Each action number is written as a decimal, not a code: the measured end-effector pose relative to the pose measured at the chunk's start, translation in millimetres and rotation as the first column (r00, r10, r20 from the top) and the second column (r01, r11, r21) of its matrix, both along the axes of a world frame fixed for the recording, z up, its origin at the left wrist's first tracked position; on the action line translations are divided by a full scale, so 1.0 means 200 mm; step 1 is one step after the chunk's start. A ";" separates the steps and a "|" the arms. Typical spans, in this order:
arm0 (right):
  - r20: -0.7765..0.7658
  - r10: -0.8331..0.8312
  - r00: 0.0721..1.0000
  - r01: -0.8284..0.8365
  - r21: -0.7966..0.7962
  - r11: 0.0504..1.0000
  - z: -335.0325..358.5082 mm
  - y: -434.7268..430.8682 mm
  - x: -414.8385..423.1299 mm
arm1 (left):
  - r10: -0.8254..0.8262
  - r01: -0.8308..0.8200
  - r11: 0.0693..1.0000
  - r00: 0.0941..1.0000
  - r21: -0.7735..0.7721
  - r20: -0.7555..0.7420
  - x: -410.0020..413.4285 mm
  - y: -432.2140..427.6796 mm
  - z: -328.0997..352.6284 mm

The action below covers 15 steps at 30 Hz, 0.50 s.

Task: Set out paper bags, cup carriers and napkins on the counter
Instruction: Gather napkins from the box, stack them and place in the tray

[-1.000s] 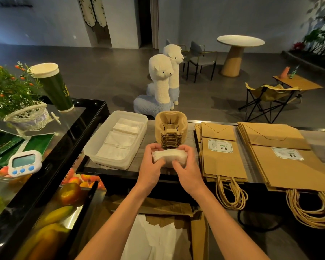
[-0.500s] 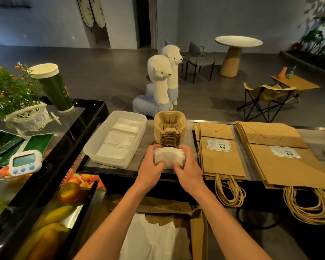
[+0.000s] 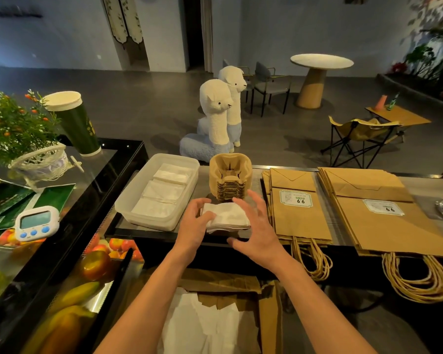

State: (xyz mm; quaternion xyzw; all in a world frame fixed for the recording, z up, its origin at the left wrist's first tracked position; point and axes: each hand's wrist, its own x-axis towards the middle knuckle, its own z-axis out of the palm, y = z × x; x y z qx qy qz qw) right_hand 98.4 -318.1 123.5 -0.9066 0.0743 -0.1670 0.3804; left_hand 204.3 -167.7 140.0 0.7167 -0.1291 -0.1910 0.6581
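On my feed the tabletop [image 3: 427, 187] carries two fanned piles of paper bags [image 3: 301, 215] lying flat at the right. A clear tub [image 3: 149, 222] of napkins sits at the left, and the stacked cup carriers [image 3: 230, 175] stand between them. Both forearms reach forward to the near edge, just in front of the carriers. My left hand [image 3: 193, 226] holds the napkin stack [image 3: 228, 217], thumb on top and fingers curled over its left end. My right hand [image 3: 257, 226] hovers at the stack's right end, fingers spread wide, gripping nothing. Half a second ago both hands clasped the stack; the right has since let go.
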 end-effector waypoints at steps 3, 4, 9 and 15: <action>0.013 -0.069 0.998 0.069 0.003 0.998 0.01 0.01 0.00 | -0.030 0.031 0.999 0.999 0.022 -0.031 0.01 0.00 0.02; 0.018 -0.091 0.996 0.092 -0.009 0.996 0.01 0.01 0.01 | -0.047 0.047 0.999 0.998 0.001 -0.045 0.01 0.01 0.02; -0.068 -0.126 0.990 0.128 0.030 0.991 0.06 -0.02 0.04 | -0.178 0.178 0.980 0.984 -0.093 0.006 -0.02 0.05 0.05; -0.165 -0.099 0.981 0.111 0.066 0.992 0.10 -0.05 0.05 | -0.165 0.144 0.981 0.970 0.127 0.176 0.01 0.04 -0.01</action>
